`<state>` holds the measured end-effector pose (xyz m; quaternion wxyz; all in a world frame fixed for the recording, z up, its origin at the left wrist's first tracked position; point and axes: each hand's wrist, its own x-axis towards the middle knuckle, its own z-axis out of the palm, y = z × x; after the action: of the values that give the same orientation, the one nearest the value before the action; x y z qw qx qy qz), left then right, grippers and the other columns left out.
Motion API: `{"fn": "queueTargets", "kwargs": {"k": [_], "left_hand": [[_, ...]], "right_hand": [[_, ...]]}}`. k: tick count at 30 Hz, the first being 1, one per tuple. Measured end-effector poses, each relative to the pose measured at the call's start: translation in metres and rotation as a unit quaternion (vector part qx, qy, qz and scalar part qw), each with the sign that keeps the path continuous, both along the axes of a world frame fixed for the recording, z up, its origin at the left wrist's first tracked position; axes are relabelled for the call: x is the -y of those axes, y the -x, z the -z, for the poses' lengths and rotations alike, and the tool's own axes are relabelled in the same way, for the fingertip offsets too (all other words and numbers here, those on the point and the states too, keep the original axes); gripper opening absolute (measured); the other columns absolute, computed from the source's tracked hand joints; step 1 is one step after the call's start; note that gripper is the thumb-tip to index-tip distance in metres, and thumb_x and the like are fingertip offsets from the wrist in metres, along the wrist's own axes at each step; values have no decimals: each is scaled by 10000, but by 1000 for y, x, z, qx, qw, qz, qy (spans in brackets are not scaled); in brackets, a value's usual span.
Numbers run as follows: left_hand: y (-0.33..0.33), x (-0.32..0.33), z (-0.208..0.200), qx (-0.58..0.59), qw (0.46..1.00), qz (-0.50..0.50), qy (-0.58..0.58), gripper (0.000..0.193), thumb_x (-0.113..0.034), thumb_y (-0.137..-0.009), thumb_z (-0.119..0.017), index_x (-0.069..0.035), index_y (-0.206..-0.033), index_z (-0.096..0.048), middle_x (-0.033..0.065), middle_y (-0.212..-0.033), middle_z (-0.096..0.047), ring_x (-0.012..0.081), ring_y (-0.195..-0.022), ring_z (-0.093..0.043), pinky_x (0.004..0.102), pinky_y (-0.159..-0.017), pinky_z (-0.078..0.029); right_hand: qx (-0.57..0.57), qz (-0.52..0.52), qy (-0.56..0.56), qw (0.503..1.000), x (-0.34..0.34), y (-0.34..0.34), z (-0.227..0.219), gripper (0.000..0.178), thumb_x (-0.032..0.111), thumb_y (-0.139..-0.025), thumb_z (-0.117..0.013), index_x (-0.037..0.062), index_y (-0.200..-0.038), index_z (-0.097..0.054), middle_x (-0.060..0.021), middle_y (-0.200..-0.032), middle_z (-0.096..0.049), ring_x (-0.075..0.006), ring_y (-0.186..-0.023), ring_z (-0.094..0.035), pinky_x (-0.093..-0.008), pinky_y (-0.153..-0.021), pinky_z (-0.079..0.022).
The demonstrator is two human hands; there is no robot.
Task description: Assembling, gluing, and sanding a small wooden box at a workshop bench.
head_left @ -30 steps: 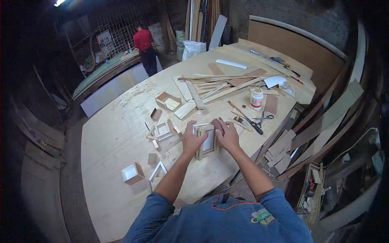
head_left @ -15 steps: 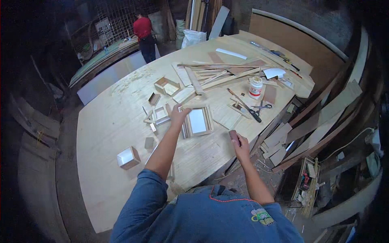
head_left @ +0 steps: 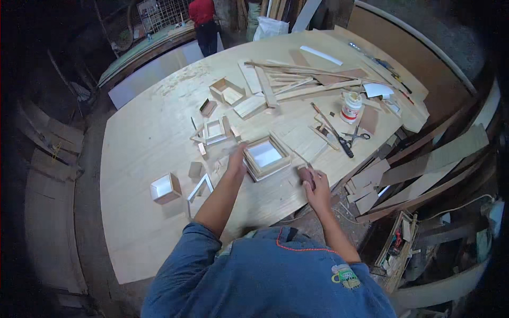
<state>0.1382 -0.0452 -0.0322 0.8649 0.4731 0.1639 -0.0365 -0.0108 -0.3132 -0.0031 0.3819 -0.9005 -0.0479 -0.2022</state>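
Observation:
A small square wooden frame (head_left: 252,168) with a white panel inside lies on the worktable (head_left: 143,238) in front of me. My left hand (head_left: 237,161) grips its left edge, the fingers partly blurred. My right hand (head_left: 318,192) is closed around a reddish-brown block (head_left: 306,177), just right of the frame and apart from it. Left of my left hand are a smaller wooden frame (head_left: 229,127), a small greyish block (head_left: 195,169), a white-edged angled piece (head_left: 201,186) and an open wooden box (head_left: 172,192) with a pale inside.
Further back lie another open box (head_left: 227,91) and a heap of thin wood strips (head_left: 297,79). On the right are a white glue jar (head_left: 351,107), scissors (head_left: 358,135) and a black-handled tool (head_left: 343,146). Boards (head_left: 435,164) lean beyond the right edge. A person in red (head_left: 204,24) stands behind the table.
The wooden frame has shifted and turned slightly, now lying flatter. My left hand has moved down along its left side. My right hand still holds the block, and the view has tilted down.

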Motion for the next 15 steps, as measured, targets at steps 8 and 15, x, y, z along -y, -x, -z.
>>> {"fn": "queueTargets", "kwargs": {"k": [8,15], "left_hand": [[15,20,-6,-6,988,56,145,565,-341,-824,-618,-6,-1235,-421,179,-1153,-551,334,-1044,-569,480,-901,-482],[25,30,-38,-71,971,59,218,579,-416,-841,-551,-34,-1267,-462,186,-1267,-501,354,-1121,-523,515,-957,-418]], "right_hand": [[53,-105,-16,993,-30,-16,-7,500,150,-787,-613,72,-1268,-499,-226,-1215,-463,-388,-1115,-456,-428,-962,-373],[98,-125,-22,987,-30,-28,-19,525,123,-765,-628,57,-1267,-490,-214,-1229,-447,-362,-1101,-464,-414,-936,-392]]}}
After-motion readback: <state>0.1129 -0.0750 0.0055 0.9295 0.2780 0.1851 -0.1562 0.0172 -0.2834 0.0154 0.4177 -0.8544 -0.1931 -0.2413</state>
